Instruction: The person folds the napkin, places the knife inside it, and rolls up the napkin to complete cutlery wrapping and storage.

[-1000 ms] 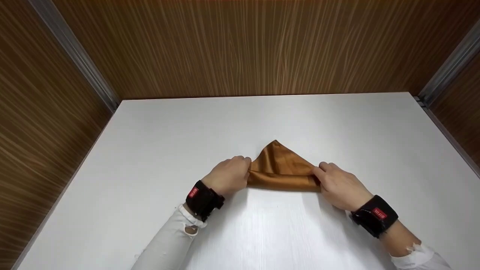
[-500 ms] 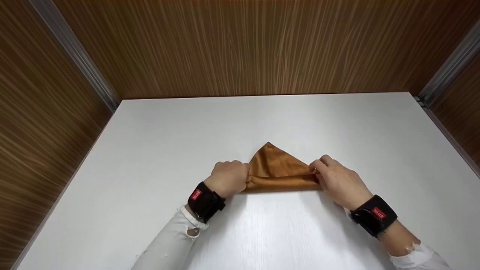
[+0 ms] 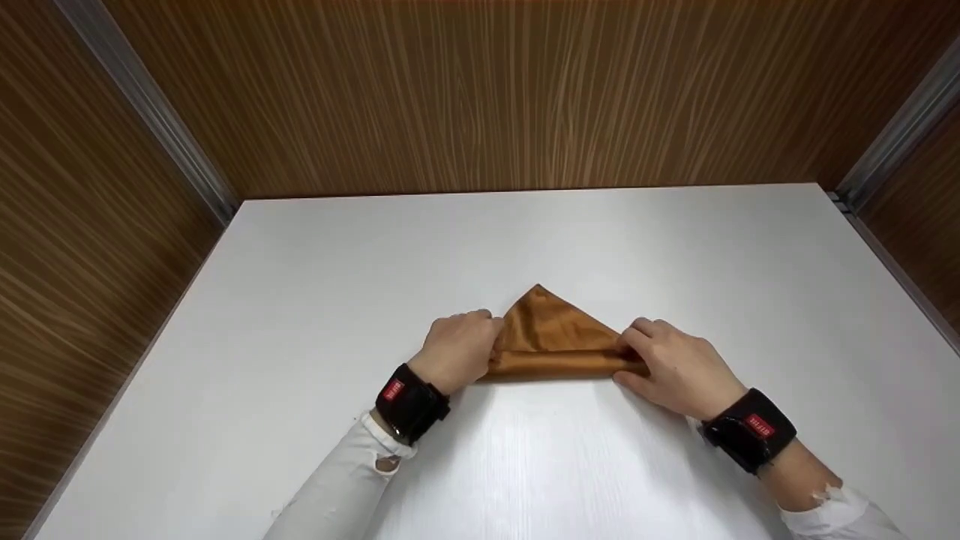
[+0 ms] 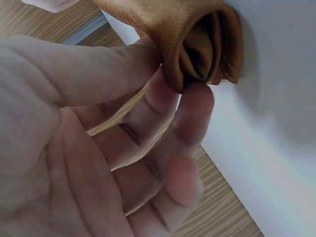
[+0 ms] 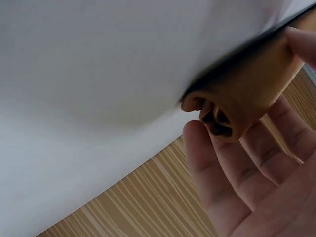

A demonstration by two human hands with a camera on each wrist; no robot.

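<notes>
A brown satin cloth [image 3: 551, 334] lies on the white table [image 3: 525, 240] as a triangle pointing away from me, its near edge rolled into a tube. My left hand [image 3: 457, 349] pinches the left end of the roll [image 4: 207, 47] between thumb and fingers. My right hand [image 3: 675, 367] grips the right end of the roll [image 5: 237, 106], fingers curled round it. Both wrists wear black bands with red tags.
Wood-grain walls [image 3: 480, 90] close in the table at the back and on both sides, with metal strips in the corners. White sleeves cover both forearms.
The roll at the near edge has grown and moved slightly away from me, so the triangle is shorter. Both hands have shifted a little inward with it.
</notes>
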